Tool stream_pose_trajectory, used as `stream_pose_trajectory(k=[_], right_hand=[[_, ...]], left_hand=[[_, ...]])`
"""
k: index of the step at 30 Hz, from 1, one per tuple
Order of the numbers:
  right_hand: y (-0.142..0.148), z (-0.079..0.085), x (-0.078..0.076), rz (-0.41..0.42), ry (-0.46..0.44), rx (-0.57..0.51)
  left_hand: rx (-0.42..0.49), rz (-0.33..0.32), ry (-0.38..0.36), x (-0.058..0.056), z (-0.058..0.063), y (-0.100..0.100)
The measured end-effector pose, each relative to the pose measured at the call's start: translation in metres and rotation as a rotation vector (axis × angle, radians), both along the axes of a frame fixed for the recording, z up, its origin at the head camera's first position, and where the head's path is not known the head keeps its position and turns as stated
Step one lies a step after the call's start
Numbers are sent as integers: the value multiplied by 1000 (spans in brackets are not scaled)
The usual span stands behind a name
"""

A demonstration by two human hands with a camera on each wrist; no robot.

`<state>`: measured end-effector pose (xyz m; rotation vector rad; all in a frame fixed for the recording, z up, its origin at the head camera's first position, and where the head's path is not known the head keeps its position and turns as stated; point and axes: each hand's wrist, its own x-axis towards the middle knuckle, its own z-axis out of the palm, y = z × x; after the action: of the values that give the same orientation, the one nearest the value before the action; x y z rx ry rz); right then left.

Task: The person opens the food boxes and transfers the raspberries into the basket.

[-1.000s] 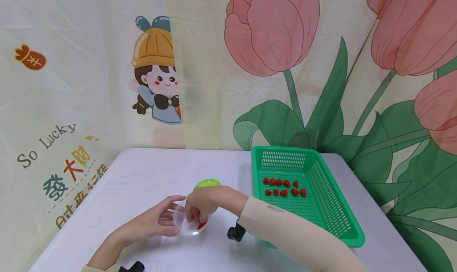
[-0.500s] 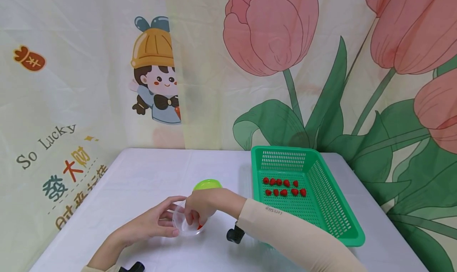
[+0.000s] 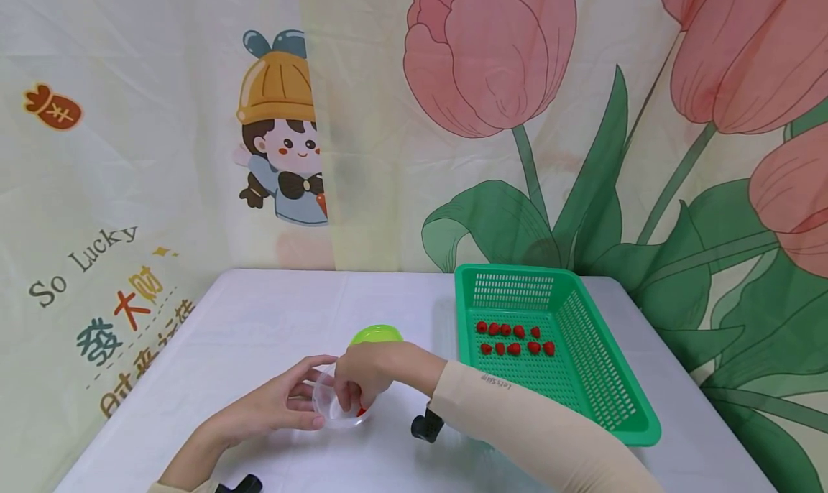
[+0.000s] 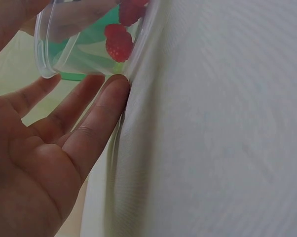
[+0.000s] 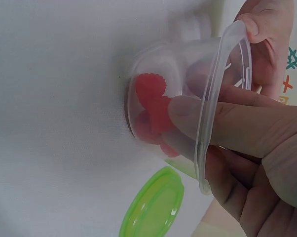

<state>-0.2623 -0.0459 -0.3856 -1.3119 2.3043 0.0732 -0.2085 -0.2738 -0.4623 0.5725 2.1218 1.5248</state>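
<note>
My left hand (image 3: 268,403) holds a clear plastic tub (image 5: 195,52) upright on the table, its fingertips (image 4: 120,81) at the wall and its thumb at the rim. Reaching down inside the tub, my right hand (image 3: 369,369) pinches a red raspberry (image 5: 161,116) between thumb and fingers, low near the bottom. Beside it in the tub lies another raspberry (image 5: 149,88), with more red fruit partly hidden behind the fingers. Through the side of the tub, the left wrist view also shows red raspberries (image 4: 120,47).
A bright green lid (image 3: 376,333) lies on the table just behind the tub. To the right stands a green slotted basket (image 3: 514,289) with several raspberries (image 3: 514,348) in two rows. A patterned cloth backdrop (image 3: 369,119) hangs behind the white-covered table (image 3: 291,306).
Inside the tub, my right hand has shifted slightly, and less red fruit shows beneath its fingers than a second ago. The left hand and basket stay put.
</note>
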Motion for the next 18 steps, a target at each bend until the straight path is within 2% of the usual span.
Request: stream_pose_trajectory(k=[18], right_hand=[[-1, 1, -4, 16, 11, 45]], left_hand=[[28, -14, -13, 0, 0, 0]])
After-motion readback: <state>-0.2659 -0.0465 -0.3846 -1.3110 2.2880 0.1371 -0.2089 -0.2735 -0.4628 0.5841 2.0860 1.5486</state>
